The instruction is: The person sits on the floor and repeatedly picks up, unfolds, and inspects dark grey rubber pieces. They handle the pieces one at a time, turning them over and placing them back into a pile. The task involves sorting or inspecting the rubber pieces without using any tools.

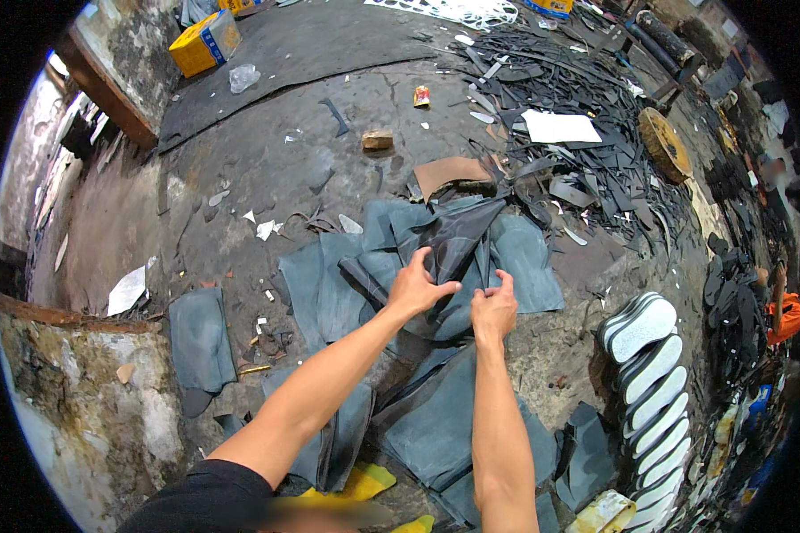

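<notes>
My left hand (415, 289) is over a dark, folded rubber sheet (458, 235), its thumb and forefinger spread apart. Beside it, my right hand (495, 309) hovers at the sheet's right edge. Its fingers are loosely bent, with a gap between thumb and forefinger, and nothing shows in its grip. Bluish-grey rubber sheets (524, 258) lie beneath and around both hands in an untidy pile. More grey sheets (431, 431) lie nearer to me, between and under my forearms. A brown sheet piece (453, 175) pokes out at the pile's far side.
White shoe soles (653, 382) form a long row at right. Dark rubber scraps (560, 98) heap up at the far right, with a white sheet (562, 127) and a round wooden block (665, 145). A brick piece (377, 139) and a yellow box (206, 44) are farther off.
</notes>
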The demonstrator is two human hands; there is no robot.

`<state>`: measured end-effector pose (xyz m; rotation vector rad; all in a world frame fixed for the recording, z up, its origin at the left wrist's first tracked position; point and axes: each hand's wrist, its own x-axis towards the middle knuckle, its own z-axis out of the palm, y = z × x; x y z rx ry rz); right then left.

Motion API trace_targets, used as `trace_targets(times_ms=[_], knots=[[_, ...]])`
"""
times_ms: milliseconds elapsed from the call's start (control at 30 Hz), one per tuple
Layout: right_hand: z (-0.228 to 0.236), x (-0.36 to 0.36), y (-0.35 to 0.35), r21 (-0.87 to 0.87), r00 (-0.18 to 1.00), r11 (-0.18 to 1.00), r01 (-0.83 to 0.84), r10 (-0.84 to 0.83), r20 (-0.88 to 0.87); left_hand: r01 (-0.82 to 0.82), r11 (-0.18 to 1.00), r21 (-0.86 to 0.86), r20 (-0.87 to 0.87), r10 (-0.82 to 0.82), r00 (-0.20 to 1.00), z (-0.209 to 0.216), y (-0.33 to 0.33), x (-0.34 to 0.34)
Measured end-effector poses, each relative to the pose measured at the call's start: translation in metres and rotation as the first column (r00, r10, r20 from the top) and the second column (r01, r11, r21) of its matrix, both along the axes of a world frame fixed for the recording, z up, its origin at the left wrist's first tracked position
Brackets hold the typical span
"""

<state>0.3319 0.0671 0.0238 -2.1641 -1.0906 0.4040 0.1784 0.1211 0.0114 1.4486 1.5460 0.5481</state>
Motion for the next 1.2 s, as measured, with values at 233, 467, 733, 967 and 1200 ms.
trace_targets(times_ms=[233, 467, 733, 967, 1200], knots=[[0.014, 0.065, 0.012, 0.129, 0.664, 0.96, 0.248, -0.072, -0.744, -0.434, 0.893, -0.121, 0.229, 0.45, 0.863, -0.009, 0.082, -0.042], [0.076, 0.13, -0.024, 0.278, 0.452, 0.871, 0.405, 0.073, -0.889, -0.364, 0.9, -0.241, 0.305, 0.426, 0.852, 0.04, 0.112, -0.124], [0.14, 0.185, -0.024, 0.492, 0.772, 0.85, 0.19, 0.181, -0.61, -0.108, 0.994, -0.027, 0.746, 0.092, 0.66, 0.116, 0.085, -0.119], [0.154, 0.084, -0.027, 0.53, 0.985, 0.839, -0.125, 0.041, 0.167, 0.254, 0.96, -0.117, 0.96, 0.044, 0.276, 0.208, 0.096, -0.143], [0.12, -0.104, -0.051, -0.094, -0.335, 0.993, 0.07, -0.065, -0.94, 0.318, 0.935, -0.155, 0.985, 0.121, 0.124, 0.248, 0.065, -0.179]])
